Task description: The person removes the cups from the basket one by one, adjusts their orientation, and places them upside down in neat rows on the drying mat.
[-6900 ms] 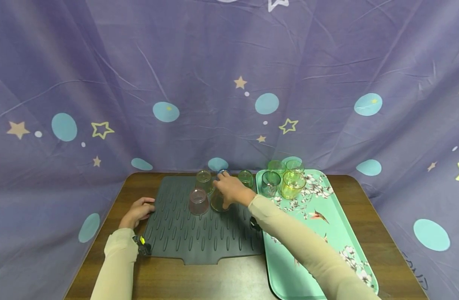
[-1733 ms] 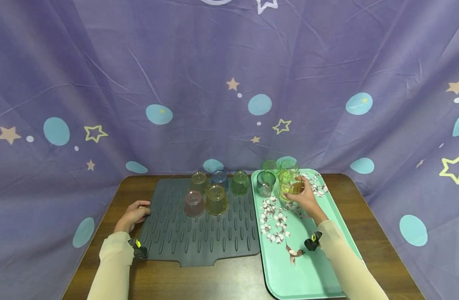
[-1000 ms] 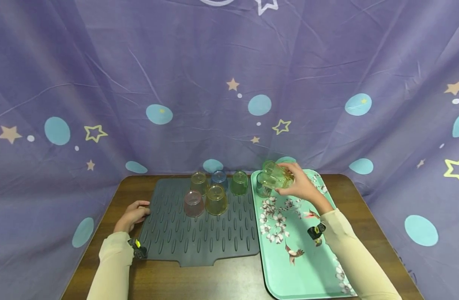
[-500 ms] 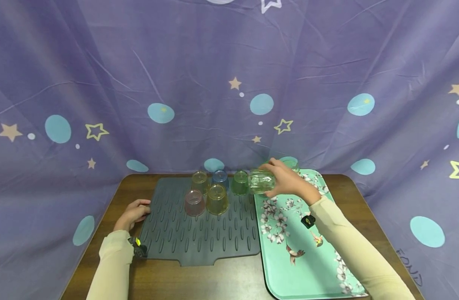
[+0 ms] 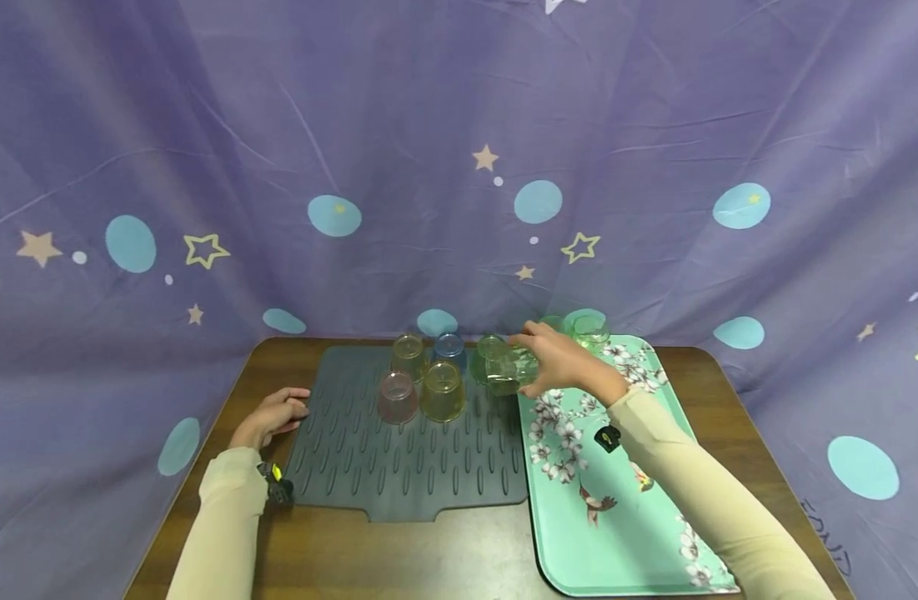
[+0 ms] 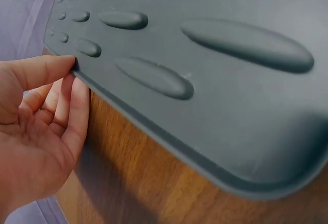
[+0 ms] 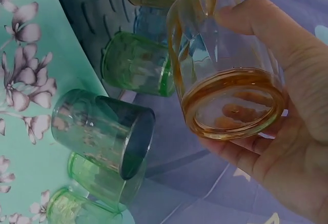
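Note:
My right hand (image 5: 567, 365) grips a yellow-tinted drinking glass (image 5: 509, 369), held on its side in the air where the tray meets the mat. The right wrist view shows the glass's thick amber base (image 7: 233, 126) towards the camera, with thumb on one side and fingers on the other. My left hand (image 5: 271, 415) is at the left edge of the dark grey drying mat (image 5: 406, 479); its thumb and fingers pinch that edge in the left wrist view. Upside down on the mat stand a pink glass (image 5: 397, 400), a yellow glass (image 5: 443, 393), an amber glass (image 5: 408, 358), a blue glass (image 5: 450, 350) and a green glass (image 7: 136, 62).
The mint tray (image 5: 579, 558), printed with flowers and birds, lies right of the mat. At its back stand a dark teal glass (image 7: 97, 126) and light green glasses (image 5: 589, 332). A purple curtain (image 5: 398, 167) hangs behind the wooden table (image 5: 316, 550).
My right hand has left the yellow glass on the mat, taken another from the tray, lifted it, turned it sideways and carried it left. My left hand stays at the mat's edge.

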Demonstrator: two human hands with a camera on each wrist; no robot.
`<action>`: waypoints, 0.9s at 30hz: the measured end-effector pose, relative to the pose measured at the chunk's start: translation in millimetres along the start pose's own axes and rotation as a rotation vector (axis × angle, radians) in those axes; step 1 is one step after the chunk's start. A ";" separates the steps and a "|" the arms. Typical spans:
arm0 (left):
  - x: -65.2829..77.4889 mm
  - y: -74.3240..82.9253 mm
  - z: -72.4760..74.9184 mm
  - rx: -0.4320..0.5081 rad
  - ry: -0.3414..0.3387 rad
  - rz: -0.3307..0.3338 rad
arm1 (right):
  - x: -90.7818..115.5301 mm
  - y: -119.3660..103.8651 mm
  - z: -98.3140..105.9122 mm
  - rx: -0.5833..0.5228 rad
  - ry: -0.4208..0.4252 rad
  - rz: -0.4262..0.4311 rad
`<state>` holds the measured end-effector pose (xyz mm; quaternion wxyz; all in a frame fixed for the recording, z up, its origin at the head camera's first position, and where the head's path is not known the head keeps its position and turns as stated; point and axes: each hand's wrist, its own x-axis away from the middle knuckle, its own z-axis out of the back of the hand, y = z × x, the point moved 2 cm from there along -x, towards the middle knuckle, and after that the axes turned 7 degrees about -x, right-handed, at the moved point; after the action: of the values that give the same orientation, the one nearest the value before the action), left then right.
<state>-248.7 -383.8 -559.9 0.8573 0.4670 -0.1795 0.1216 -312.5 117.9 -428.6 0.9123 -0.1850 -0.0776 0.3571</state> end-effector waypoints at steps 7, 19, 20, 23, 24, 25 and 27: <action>-1.5 1.9 -0.4 0.001 0.009 0.001 | -5.1 -5.4 -8.1 0.062 -0.050 0.011; 5.6 19.6 -4.5 -0.089 0.121 -0.022 | -20.6 -11.8 -24.7 0.097 -0.101 -0.022; 5.5 20.4 -4.6 -0.096 0.122 -0.018 | -22.0 -11.1 -27.0 0.095 -0.109 -0.033; 5.7 21.3 -4.2 -0.114 0.114 -0.014 | -25.7 -9.5 -34.7 0.113 -0.136 -0.062; 6.0 21.7 -3.9 -0.121 0.105 -0.023 | -27.0 -9.6 -37.1 0.124 -0.141 -0.064; 5.7 21.8 -3.0 -0.131 0.100 -0.034 | -28.5 -10.2 -39.0 0.134 -0.147 -0.064; 7.1 23.5 -0.7 -0.148 0.090 -0.047 | -31.5 -13.0 -41.6 0.154 -0.152 -0.049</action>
<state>-251.0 -370.3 -539.5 0.8993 0.4003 -0.1383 0.1088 -316.1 76.0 -462.0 0.9237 -0.0849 -0.1235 0.3527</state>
